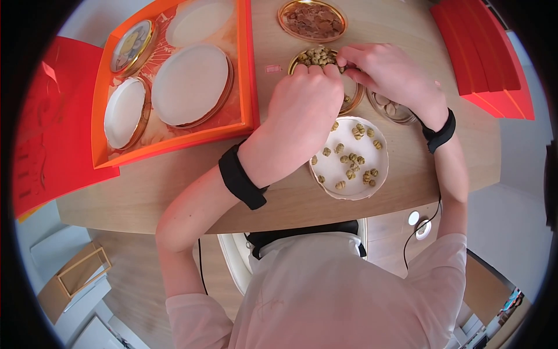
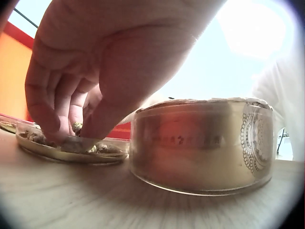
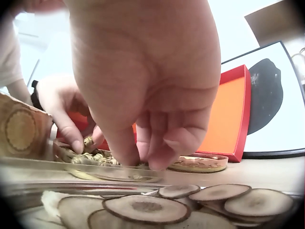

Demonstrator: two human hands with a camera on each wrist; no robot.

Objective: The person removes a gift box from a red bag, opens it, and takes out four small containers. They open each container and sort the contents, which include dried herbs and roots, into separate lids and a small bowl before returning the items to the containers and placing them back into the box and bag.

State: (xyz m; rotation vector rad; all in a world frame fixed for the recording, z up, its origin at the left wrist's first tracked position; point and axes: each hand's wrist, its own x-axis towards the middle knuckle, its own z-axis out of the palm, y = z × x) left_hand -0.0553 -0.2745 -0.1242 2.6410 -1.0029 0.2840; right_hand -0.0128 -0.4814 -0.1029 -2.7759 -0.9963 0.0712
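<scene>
A shallow round gold-rimmed dish [image 1: 318, 56] holds many small, coiled, olive-gold dried herb curls [image 3: 97, 157]. Over its near left side, my left hand [image 1: 308, 96] pinches one curl [image 3: 88, 141] between thumb and finger. From the right, my right hand [image 1: 386, 70] reaches into the same dish, thumb and fingertips down among the curls; I cannot tell whether they hold one. Closer to me stands a tall round gold container [image 2: 202, 148]. On its white top [image 1: 363, 166], several curls lie scattered, singly and in small clusters.
Behind the dish sits another round dish of reddish-brown flakes [image 1: 314, 22]. Pale dark-rimmed dried slices [image 3: 145, 208] fill a clear container beside my right wrist. To the left is an orange-red box [image 1: 251, 70] with round containers inside; red boxes [image 1: 474, 46] stand at the right.
</scene>
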